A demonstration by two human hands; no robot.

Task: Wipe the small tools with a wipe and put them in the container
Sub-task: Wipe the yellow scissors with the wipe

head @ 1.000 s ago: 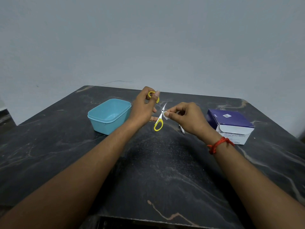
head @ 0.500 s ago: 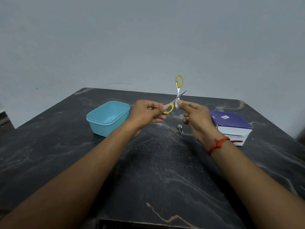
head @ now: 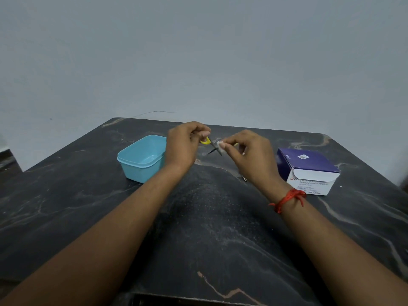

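Note:
Small scissors [head: 212, 147] with yellow handles hang open above the table between my hands. My left hand [head: 184, 146] pinches one yellow handle loop. My right hand [head: 248, 155] pinches a small white wipe [head: 220, 145] against one blade; the second yellow loop peeks out behind its fingers. A light blue container [head: 141, 159] stands open just left of my left hand, and nothing shows inside it. A small metal tool [head: 244, 178] lies on the table below my right wrist, mostly hidden.
A purple and white box of alcohol swabs [head: 309, 171] sits at the right of the dark marble table [head: 198, 228]. A grey wall rises behind the table's far edge. A red thread is tied on my right wrist.
The scissors came down from upright above my hands to lie low between them, blades pointing toward me. My right hand now holds the wipe on a blade.

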